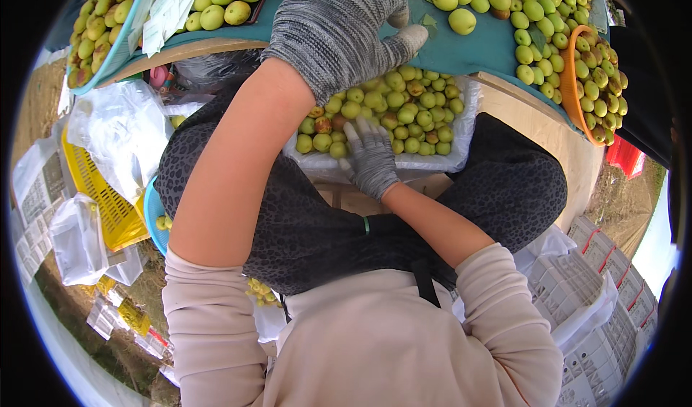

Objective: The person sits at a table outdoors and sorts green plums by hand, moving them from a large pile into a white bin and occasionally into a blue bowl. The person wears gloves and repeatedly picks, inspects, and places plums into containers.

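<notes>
In the head view, small green fruits (pixel 393 115) are being kept heaped in a white-lined box (pixel 432 163) on the lap, just under the near edge of the teal worktop (pixel 476 46). The right hand (pixel 371 155), gloved in grey, is being laid flat on the heap at the box's near left part, its fingers (pixel 357 131) spread and released, touching the fruit tops and gripping nothing. The left hand (pixel 339 36), also in a grey glove, is being held above the worktop's edge, fingers curled downward; whether a fruit is being grasped underneath cannot be told. One loose fruit (pixel 462 21) is lying just beside that hand's fingertips, on bare teal surface. More fruits, too many to be counted, are being held in an orange basket (pixel 569 82) at the right rim and a blue tub (pixel 119 46) at the left. One yellow crate (pixel 101 191) is standing low at the left.
</notes>
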{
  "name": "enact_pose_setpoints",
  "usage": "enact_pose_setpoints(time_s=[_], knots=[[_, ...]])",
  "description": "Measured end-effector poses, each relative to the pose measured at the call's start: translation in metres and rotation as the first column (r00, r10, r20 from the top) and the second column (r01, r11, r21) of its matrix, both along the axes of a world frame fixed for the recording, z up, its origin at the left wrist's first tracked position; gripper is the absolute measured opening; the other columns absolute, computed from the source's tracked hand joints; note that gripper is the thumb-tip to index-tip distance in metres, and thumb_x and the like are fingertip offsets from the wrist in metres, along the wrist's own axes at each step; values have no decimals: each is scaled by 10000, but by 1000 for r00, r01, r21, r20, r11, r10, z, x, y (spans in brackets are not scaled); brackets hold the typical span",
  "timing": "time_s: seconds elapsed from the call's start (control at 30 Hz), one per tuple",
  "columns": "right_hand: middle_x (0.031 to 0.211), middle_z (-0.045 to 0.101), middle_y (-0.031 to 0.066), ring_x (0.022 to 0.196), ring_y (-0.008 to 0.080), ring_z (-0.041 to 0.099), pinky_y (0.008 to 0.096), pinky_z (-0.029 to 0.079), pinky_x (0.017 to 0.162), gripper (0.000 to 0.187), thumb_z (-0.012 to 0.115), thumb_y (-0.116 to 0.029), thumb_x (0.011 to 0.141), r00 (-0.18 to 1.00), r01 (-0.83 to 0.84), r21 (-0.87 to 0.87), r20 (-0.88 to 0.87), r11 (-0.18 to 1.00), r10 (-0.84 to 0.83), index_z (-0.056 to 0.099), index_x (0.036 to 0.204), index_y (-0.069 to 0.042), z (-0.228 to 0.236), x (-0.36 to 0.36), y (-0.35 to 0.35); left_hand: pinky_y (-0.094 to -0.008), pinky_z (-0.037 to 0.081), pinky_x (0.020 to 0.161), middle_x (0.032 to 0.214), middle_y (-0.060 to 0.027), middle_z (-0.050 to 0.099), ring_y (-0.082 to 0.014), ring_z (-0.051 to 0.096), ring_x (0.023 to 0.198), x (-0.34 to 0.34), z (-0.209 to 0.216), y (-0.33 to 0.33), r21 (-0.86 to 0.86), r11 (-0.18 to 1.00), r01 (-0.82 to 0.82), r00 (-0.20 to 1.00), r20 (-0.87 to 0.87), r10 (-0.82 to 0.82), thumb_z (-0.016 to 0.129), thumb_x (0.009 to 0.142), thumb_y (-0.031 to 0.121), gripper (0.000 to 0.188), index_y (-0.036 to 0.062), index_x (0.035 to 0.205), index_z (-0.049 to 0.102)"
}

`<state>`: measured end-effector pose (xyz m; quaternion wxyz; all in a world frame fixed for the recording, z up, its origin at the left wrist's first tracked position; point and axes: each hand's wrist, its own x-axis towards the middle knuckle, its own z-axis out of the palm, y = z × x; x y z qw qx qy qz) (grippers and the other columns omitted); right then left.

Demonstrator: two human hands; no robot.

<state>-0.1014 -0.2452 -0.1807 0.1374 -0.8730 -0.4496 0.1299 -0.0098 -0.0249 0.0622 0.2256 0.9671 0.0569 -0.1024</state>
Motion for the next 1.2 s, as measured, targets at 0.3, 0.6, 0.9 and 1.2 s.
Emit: enact_pose_setpoints(time_s=[0.3, 0.6, 0.9, 1.2], knots=[[1390, 463, 29, 1228, 274, 457, 426, 441, 958, 453, 525, -354, 912, 933, -357, -110, -90, 928, 349, 540, 1313, -143, 1, 19, 67, -420, 502, 712, 778, -142, 649, -315, 649, 758, -8, -1, 6, -57, 992, -111, 976, 183, 120, 631, 834, 437, 363, 100, 956, 571], [1181, 543, 132, 1082, 285, 568, 408, 507, 841, 365, 568, -238, 886, 924, -367, -441, -274, 819, 267, 571, 1229, -116, 21, 27, 83, -415, 505, 779, 898, -134, 667, -299, 652, 857, -13, -8, 16, -39, 988, -151, 956, 249, 156, 588, 872, 378, 331, 87, 1030, 590], [1004, 608, 187, 921, 334, 631, 445, 516, 774, 245, 559, -209, 880, 898, 70, -259, -405, 963, -174, 586, 1087, -81, 24, 45, 58, -416, 507, 783, 897, -142, 665, -319, 650, 859, -16, -11, 21, -55, 983, -175, 927, 328, 184, 541, 893, 346, 313, 59, 997, 609], [750, 564, -3, 607, 78, 469, 215, 390, 526, 98, 544, -130, 922, 317, 886, 286, -948, 364, -29, 601, 973, -68, 86, 62, 114, -401, 530, 670, 775, -62, 659, -243, 668, 737, -21, -7, 38, -63, 946, -317, 878, 357, 318, 582, 883, 503, 365, 167, 1017, 630]])
